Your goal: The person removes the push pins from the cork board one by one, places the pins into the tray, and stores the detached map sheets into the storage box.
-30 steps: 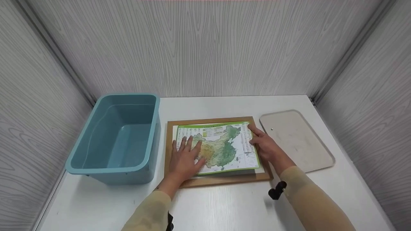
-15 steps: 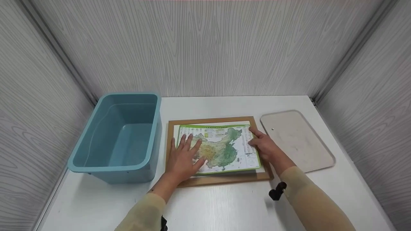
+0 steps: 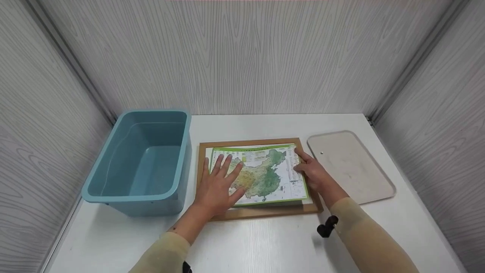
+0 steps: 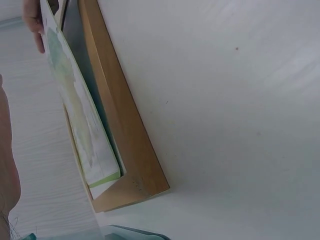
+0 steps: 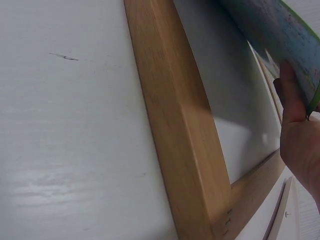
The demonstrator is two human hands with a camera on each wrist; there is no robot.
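Map sheet (image 3: pixel 261 173), a green-bordered printed map with a text panel along its right side, lies over the white backing of a wooden picture frame (image 3: pixel 257 213) in the middle of the white table (image 3: pixel 265 242). It is not seated: in the left wrist view the sheet (image 4: pixel 80 125) stands clear of the frame's recess (image 4: pixel 125 135), and in the right wrist view its right edge (image 5: pixel 280 35) is raised above the backing (image 5: pixel 225 100). So the placing looks about half done, in my judgement: the map sits roughly square inside the wooden border, but it has yet to be lowered flat and its edges settled against the inner lip. The left hand (image 3: pixel 219 184) lies palm down on the map's left part with fingers spread and straight, pressing rather than grasping. The right hand (image 3: pixel 312 172) is at the map's right edge; its fingers appear to pinch that edge, with a thumb (image 5: pixel 290 92) beneath the sheet, though the close view shows only part of the hand. Left of the frame, close beside it, stands a blue plastic tub (image 3: pixel 142 163). To the right, just beside the frame, lies a flat beige tray (image 3: pixel 348 167) with rounded corners.
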